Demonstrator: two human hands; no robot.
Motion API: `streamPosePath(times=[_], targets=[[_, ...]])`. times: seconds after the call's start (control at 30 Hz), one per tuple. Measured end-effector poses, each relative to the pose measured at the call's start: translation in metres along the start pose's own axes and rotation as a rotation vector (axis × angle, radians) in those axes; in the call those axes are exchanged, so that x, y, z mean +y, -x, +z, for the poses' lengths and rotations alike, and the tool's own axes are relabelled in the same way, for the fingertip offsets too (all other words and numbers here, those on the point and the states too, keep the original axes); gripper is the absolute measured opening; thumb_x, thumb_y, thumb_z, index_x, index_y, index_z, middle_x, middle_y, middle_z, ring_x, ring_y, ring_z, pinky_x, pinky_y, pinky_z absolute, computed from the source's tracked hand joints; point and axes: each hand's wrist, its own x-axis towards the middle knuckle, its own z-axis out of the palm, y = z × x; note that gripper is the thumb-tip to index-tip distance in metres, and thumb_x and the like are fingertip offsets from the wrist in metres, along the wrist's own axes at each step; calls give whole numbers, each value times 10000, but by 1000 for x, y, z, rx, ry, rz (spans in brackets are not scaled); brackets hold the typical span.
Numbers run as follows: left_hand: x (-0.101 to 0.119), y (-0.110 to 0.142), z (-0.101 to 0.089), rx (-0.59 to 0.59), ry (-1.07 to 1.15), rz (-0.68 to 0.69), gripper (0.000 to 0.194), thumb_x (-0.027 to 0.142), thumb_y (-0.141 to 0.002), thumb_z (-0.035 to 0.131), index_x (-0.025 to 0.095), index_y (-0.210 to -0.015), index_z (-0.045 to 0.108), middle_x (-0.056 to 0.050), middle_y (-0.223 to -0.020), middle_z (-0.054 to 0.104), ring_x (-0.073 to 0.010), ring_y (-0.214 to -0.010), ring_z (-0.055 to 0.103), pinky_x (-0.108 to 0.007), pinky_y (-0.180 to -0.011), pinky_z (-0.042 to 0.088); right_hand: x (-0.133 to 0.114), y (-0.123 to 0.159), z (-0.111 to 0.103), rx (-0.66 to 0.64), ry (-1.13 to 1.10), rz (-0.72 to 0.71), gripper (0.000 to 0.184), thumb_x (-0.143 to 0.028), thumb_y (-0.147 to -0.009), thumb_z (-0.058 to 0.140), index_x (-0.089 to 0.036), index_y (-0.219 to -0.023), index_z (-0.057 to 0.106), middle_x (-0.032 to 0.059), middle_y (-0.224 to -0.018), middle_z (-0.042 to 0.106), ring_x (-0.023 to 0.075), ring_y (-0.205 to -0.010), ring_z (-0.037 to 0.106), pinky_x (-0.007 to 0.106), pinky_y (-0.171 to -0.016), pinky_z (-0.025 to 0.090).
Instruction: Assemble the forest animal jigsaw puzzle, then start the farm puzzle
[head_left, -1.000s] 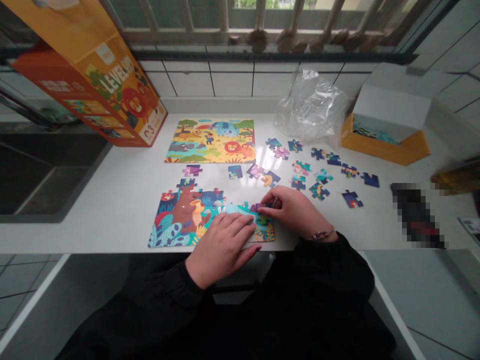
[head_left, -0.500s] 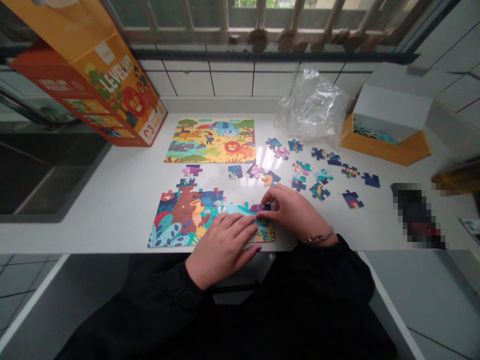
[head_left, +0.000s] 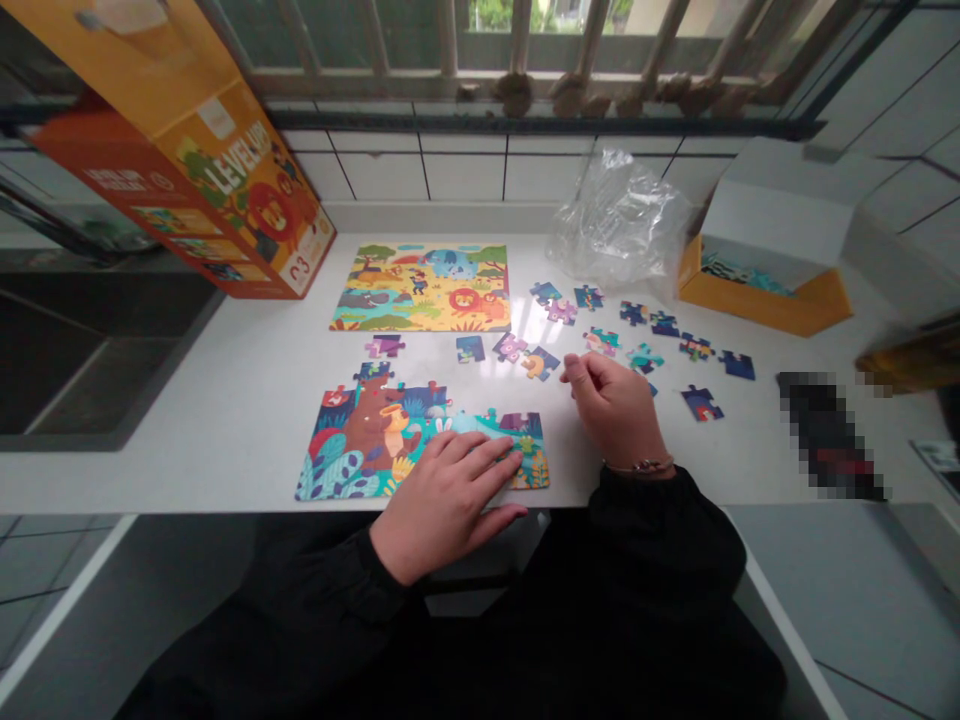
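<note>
A partly joined jigsaw puzzle lies near the counter's front edge, showing a bear and a smaller animal among leaves. My left hand rests flat across its lower right part, fingers stretched out, hiding some of the picture. My right hand is to the right of the puzzle, over the loose pieces, with its fingers curled. Whatever those fingers may hold is hidden. Close by lie an orange-and-blue puzzle piece, a teal puzzle piece and a dark blue puzzle piece with red.
Behind the puzzle lies a yellow animal picture. A tall orange box stands left, beside the dark sink. At the back right are a crumpled clear plastic bag and an open yellow box. A blurred dark object lies right.
My right hand has left the puzzle's right end and moved right, over the loose pieces. A purple-topped piece now shows in the puzzle's upper right corner. My left hand stays on the puzzle.
</note>
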Motion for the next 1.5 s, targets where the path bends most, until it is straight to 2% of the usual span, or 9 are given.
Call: streamPosePath(times=[0.17,0.5,0.67,0.77,0.87,1.03,1.23,1.37,1.5], targets=[[0,0,2,3,15,-11,459,512,-1124,546,248,-1493,617,-10,-1562,618,-289,-1323,565,-513,-1113,415,2,2,-3,214,-54,105,625,-664,-1115,421,-229,-759,694,10,-638,615,199,-670,623,322,-705,423],[7,-5,-1,38,61,-37,330,387,-1123,553,239,-1401,651,-6,-1460,676,-265,-1247,587,-503,-1064,458,0,0,-7,239,-63,160,592,-651,-1105,449,-238,-769,709,40,-701,674,223,-689,644,332,-691,460],[7,-4,-3,34,84,-41,313,357,-1121,554,235,-1391,656,-13,-1424,690,-263,-1231,589,-488,-1047,482,0,1,-7,297,-69,190,618,-687,-1093,447,-239,-737,682,18,-628,600,203,-609,578,332,-636,426],[7,-2,-2,24,92,-36,310,348,-1122,548,237,-1390,658,-14,-1424,689,-262,-1232,591,-480,-1039,490,-2,0,-7,450,-174,239,657,-721,-1096,401,-239,-712,631,0,-597,526,173,-542,513,321,-563,398],[6,1,0,8,74,-44,329,360,-1123,542,250,-1413,654,-16,-1469,666,-266,-1272,587,-489,-1070,482,-1,-3,-10,734,-361,299,614,-713,-1106,306,-263,-770,554,-24,-624,451,155,-488,445,310,-476,364],[6,3,1,-2,-47,29,486,497,-1139,505,241,-1544,590,-43,-1715,469,-291,-1518,470,-544,-1254,334,13,-7,-27,1053,-507,338,443,-611,-1104,261,-290,-884,472,-25,-732,419,150,-488,391,309,-429,338],[6,-3,3,-76,-133,88,536,549,-1147,471,399,-1661,481,8,-1783,353,-304,-1586,426,-576,-1254,328,25,-7,-37,1122,-394,352,438,-621,-1101,232,-295,-913,457,-15,-737,423,169,-511,429,330,-450,375],[5,-3,8,-73,-152,70,500,462,-1152,485,393,-1647,502,10,-1780,358,-306,-1542,481,-576,-1235,345,20,-6,-36,1101,-368,317,437,-604,-1111,225,-296,-901,453,-17,-722,426,164,-508,431,328,-460,378],[3,-1,11,-24,-146,87,490,379,-1148,491,378,-1637,514,2,-1757,403,-304,-1527,496,-570,-1201,380,19,0,-56,1160,-253,287,430,-603,-1112,215,-310,-893,442,-13,-719,424,187,-505,428,349,-451,374]])
